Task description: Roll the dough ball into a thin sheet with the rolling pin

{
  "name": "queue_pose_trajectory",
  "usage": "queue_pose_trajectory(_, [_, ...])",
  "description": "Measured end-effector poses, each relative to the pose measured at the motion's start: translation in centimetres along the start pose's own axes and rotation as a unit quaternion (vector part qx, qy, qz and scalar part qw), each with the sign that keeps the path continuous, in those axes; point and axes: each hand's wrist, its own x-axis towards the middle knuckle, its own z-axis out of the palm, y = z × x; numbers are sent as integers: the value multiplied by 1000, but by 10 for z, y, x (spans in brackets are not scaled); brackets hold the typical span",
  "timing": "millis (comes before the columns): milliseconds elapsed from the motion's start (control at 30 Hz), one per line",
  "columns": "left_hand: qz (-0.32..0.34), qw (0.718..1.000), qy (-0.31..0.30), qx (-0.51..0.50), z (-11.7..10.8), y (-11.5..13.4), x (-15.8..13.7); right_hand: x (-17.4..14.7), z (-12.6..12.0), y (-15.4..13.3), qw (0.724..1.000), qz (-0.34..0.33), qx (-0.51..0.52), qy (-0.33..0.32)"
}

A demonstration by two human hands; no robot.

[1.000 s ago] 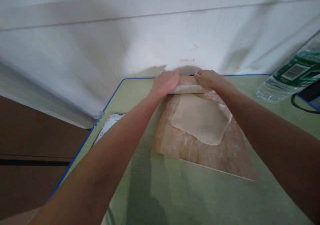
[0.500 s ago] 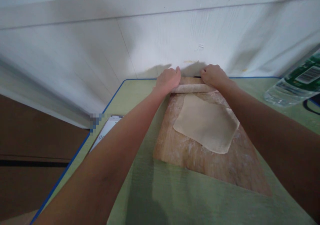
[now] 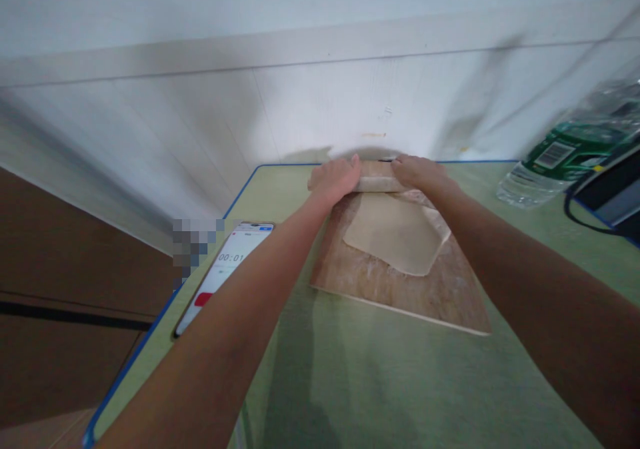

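A pale rolling pin (image 3: 379, 184) lies crosswise at the far end of a floury wooden board (image 3: 400, 297). My left hand (image 3: 337, 177) is closed around its left end, thumb pointing up. At the other end my right hand (image 3: 419, 170) is closed too, its fingers curled over the pin and partly hidden from me. On the board, just this side of the pin, spreads a thin, flat sheet of dough (image 3: 393, 232) with an uneven, angular outline. Its right edge is near my right forearm.
The light green table (image 3: 380, 376) has a blue edge and meets a white wall (image 3: 320, 112) behind the board. Left of my forearm lies a phone (image 3: 235, 256) showing a timer. Plastic bottles with green labels (image 3: 555, 152) and a dark device with a cable (image 3: 613, 199) are on the right.
My view has tilted up and shifted right, showing more of the phone and bottles. My hands are slightly closer together, both still on the rolling pin; the dough looks much the same.
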Motion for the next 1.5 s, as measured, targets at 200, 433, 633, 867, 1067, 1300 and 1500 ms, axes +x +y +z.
queue_pose_trajectory(200, [30, 997, 45, 57, 1, 2, -34, -44, -7, -5, 1000, 3, -8, -4])
queue_pose_trajectory(433, [81, 989, 64, 105, -4, -6, -81, -96, -14, -8, 994, -52, -82, 49])
queue_pose_trajectory(633, [177, 970, 62, 158, -23, -13, -124, -140, -23, 4, 989, -88, -89, 76])
queue_pose_trajectory(867, [252, 954, 35, 160, -27, -23, -133, -175, -25, 17, 983, -129, -81, 107])
queue_pose_trajectory(1067, [239, 961, 56, 130, -13, -22, -112, -162, -14, 14, 984, -112, -46, 127])
queue_pose_trajectory(1300, [176, 980, -2, 91, -9, -10, -76, -122, -15, 10, 994, -69, -49, 71])
queue_pose_trajectory(1500, [133, 989, -47, 50, -8, -8, -49, -92, -22, 3, 996, -25, -90, 11])
